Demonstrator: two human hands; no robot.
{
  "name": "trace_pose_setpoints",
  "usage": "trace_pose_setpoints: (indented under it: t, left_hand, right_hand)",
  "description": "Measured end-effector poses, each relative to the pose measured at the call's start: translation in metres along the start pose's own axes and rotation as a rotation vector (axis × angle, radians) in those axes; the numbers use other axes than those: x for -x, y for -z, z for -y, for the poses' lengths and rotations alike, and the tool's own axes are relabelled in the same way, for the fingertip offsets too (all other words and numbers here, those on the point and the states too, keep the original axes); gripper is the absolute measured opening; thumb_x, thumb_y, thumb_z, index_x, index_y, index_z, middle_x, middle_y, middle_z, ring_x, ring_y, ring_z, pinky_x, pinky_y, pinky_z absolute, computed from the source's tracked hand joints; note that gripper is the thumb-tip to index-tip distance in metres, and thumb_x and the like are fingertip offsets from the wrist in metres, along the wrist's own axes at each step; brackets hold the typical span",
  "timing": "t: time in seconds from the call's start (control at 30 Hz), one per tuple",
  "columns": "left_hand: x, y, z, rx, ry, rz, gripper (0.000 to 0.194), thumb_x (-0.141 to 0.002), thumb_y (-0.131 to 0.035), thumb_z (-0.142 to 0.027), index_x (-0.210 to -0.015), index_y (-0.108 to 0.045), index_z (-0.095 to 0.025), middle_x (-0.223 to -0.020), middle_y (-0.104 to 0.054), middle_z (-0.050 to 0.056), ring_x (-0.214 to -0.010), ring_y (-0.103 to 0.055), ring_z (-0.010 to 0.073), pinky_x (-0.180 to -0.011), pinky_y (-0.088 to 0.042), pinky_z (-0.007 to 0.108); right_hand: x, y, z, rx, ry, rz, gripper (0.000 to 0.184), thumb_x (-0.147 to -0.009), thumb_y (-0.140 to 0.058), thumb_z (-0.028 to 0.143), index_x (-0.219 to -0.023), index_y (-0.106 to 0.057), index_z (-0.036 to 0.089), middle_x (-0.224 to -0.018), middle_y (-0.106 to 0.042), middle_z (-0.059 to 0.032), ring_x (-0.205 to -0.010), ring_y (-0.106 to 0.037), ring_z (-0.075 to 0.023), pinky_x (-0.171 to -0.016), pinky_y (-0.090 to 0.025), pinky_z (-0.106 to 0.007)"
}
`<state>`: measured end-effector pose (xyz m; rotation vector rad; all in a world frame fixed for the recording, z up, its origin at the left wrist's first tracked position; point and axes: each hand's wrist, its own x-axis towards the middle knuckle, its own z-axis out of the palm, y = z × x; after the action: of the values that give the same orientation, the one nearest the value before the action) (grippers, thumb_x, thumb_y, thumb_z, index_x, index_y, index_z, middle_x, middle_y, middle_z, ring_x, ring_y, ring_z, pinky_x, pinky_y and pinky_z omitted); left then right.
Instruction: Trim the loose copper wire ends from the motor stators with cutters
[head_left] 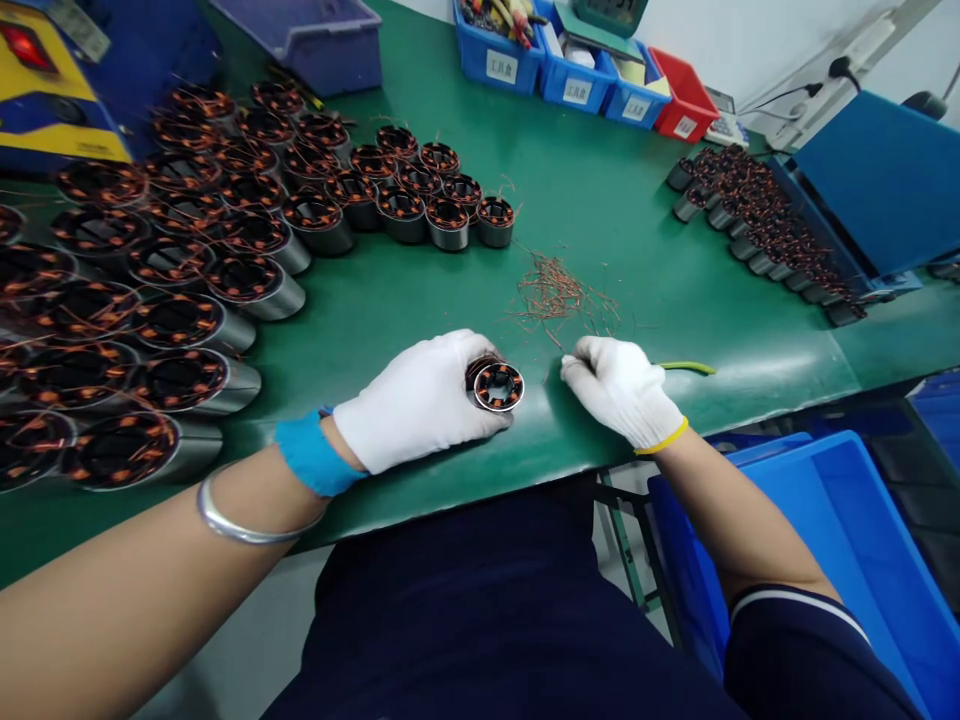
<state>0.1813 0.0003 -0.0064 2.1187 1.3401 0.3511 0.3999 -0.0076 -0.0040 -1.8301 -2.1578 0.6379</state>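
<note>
My left hand (427,395), in a white glove, is closed around a small motor stator (499,386). The stator's round open end faces up, with a metal rim and copper windings inside. My right hand (619,385), also gloved in white, is closed just to the right, apart from the stator. A yellow-green handle (688,367) sticks out from behind it; the rest of that tool is hidden by the fingers. Right above my right hand lies a loose heap of copper wire offcuts (555,288) on the green table (600,200).
Many wound stators (247,280) stand in rows at the left, by a blue and yellow machine (60,90). Labelled blue bins (501,66) and a red bin (684,100) line the back. Smaller wound parts (765,220) fill the right. A blue crate (847,540) sits below the edge.
</note>
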Motion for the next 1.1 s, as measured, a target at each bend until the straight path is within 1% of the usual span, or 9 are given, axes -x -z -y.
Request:
trace_pose_setpoints:
  t: [0.2,0.3,0.4,0.47,0.57,0.67,0.83,1.0,1.1]
  left_hand:
    - [0.000,-0.006,-0.002,0.023,0.056,-0.030,0.052,-0.061,-0.070,-0.056,-0.097,-0.061,-0.019,-0.090,-0.066,0.004,-0.081,-0.065,0.0254,-0.070,-0.049,0.034]
    - [0.000,-0.006,-0.005,0.037,0.080,-0.031,0.043,-0.065,-0.066,-0.053,-0.090,-0.061,-0.019,-0.085,-0.067,0.004,-0.077,-0.064,0.0239,-0.069,-0.049,0.034]
    - [0.000,-0.006,-0.005,0.044,0.086,-0.027,0.044,-0.064,-0.068,-0.049,-0.094,-0.063,-0.018,-0.089,-0.068,0.006,-0.081,-0.065,0.0259,-0.073,-0.050,0.036]
    - [0.000,-0.006,-0.004,0.074,0.102,-0.050,0.065,-0.060,-0.072,-0.048,-0.116,-0.060,-0.016,-0.098,-0.068,0.007,-0.087,-0.066,0.0276,-0.078,-0.051,0.037]
    - [0.002,-0.007,-0.002,0.165,0.107,-0.045,0.107,-0.062,-0.072,-0.047,-0.151,-0.024,-0.012,-0.103,-0.068,0.006,-0.089,-0.067,0.0253,-0.080,-0.052,0.036]
    - [0.005,-0.008,-0.002,0.199,0.098,-0.033,0.112,-0.070,-0.066,-0.046,-0.155,-0.002,-0.009,-0.098,-0.067,0.004,-0.084,-0.067,0.0227,-0.076,-0.052,0.033]
    - [0.004,-0.008,-0.002,0.173,0.125,-0.054,0.114,-0.064,-0.069,-0.046,-0.155,-0.009,-0.012,-0.101,-0.068,0.004,-0.089,-0.067,0.0259,-0.079,-0.052,0.034]
    - [0.002,-0.008,-0.002,0.150,0.105,-0.053,0.109,-0.064,-0.069,-0.048,-0.154,-0.017,-0.014,-0.098,-0.069,0.004,-0.086,-0.068,0.0256,-0.076,-0.052,0.034]
    - [0.002,-0.008,-0.001,0.151,0.084,-0.042,0.106,-0.064,-0.068,-0.047,-0.154,-0.020,-0.015,-0.099,-0.069,0.004,-0.087,-0.067,0.0244,-0.077,-0.051,0.033]
  right_hand:
    - [-0.003,-0.014,0.020,-0.235,0.089,0.031,0.029,-0.084,-0.057,0.048,-0.090,-0.063,0.020,-0.079,-0.064,-0.0004,-0.072,-0.057,-0.0138,-0.066,-0.041,-0.025]
    - [-0.006,-0.020,0.016,-0.342,0.075,0.013,0.022,-0.087,-0.051,0.039,-0.081,-0.059,0.019,-0.074,-0.063,0.0004,-0.070,-0.057,-0.0129,-0.065,-0.042,-0.025]
    - [-0.007,-0.011,0.002,-0.171,-0.033,-0.057,0.022,-0.084,-0.053,0.037,-0.072,-0.056,0.019,-0.065,-0.057,0.0009,-0.063,-0.052,-0.0133,-0.062,-0.040,-0.027]
    - [-0.008,-0.004,0.001,-0.121,-0.070,-0.055,0.025,-0.085,-0.051,0.041,-0.076,-0.060,0.019,-0.067,-0.059,-0.0001,-0.063,-0.052,-0.0141,-0.063,-0.040,-0.028]
    - [-0.013,-0.006,0.018,-0.225,-0.023,0.040,0.035,-0.081,-0.059,0.051,-0.096,-0.065,0.020,-0.088,-0.067,-0.0026,-0.076,-0.060,-0.0166,-0.069,-0.045,-0.029]
    - [-0.024,-0.018,0.036,-0.329,0.081,0.080,0.028,-0.078,-0.063,0.044,-0.093,-0.066,0.020,-0.093,-0.068,-0.0021,-0.083,-0.062,-0.0169,-0.073,-0.046,-0.028]
    - [-0.016,-0.025,0.022,-0.443,0.032,0.006,0.020,-0.085,-0.053,0.036,-0.076,-0.057,0.019,-0.070,-0.060,0.0012,-0.066,-0.055,-0.0128,-0.064,-0.043,-0.026]
    - [0.021,-0.015,0.009,-0.218,0.019,-0.055,0.017,-0.086,-0.052,0.033,-0.075,-0.057,0.021,-0.075,-0.061,0.0000,-0.069,-0.056,-0.0137,-0.068,-0.043,-0.028]
    - [0.024,-0.008,0.009,-0.099,0.035,-0.018,0.017,-0.086,-0.052,0.034,-0.077,-0.060,0.021,-0.078,-0.064,-0.0013,-0.073,-0.060,-0.0161,-0.070,-0.045,-0.029]
